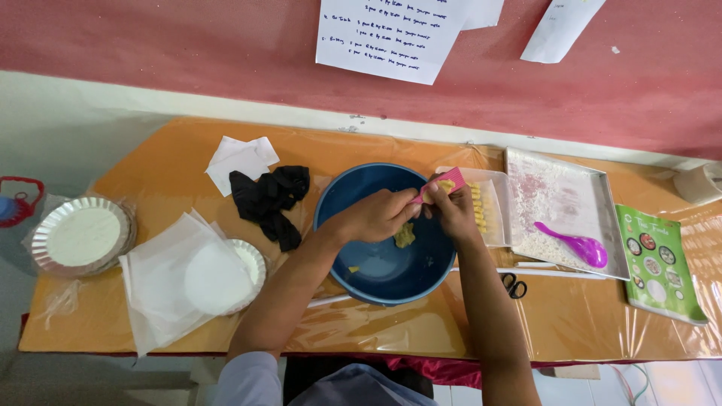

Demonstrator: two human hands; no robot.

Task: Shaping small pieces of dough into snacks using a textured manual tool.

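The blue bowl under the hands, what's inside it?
Inside the blue bowl lies a lump of yellow dough and a few small yellow bits. The left hand and right hand cover part of its far side.

A single head-worn camera looks steeply down, fairly near, over the orange table toward the wall.

A glossy clear plastic sheet is covering the orange bench, catching the light in creases. The round blue plastic basin is looking smooth and faintly shiny. The rectangular metal tray is showing a dull brushed surface dusted with rough white crumbs, and the purple plastic spoon on it is gleaming. The crumpled black cloth is looking soft and matt. The round foil plate is glinting at its crimped rim
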